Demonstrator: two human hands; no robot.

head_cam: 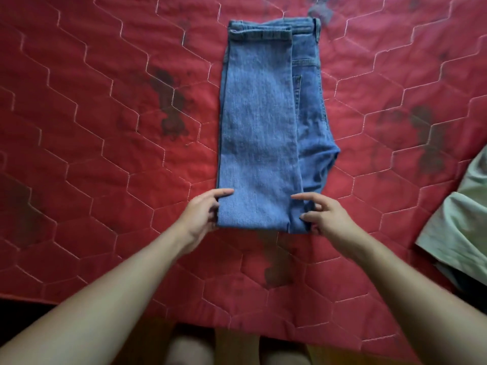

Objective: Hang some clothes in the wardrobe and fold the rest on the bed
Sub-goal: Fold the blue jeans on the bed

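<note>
A pair of blue jeans (261,133) lies on the red quilted bed (105,133). It is folded lengthwise into a long strip, with the waistband at the far end and the fold at the near end. Both hands are at that near end. The left hand (201,216) grips the near left corner, thumb on top of the denim and fingers curled at the edge. The right hand (325,216) holds the near right corner, index finger stretched over the cloth, thumb and other fingers bent against the side. A pale green garment (458,219) lies at the right edge, well apart from the jeans.
</note>
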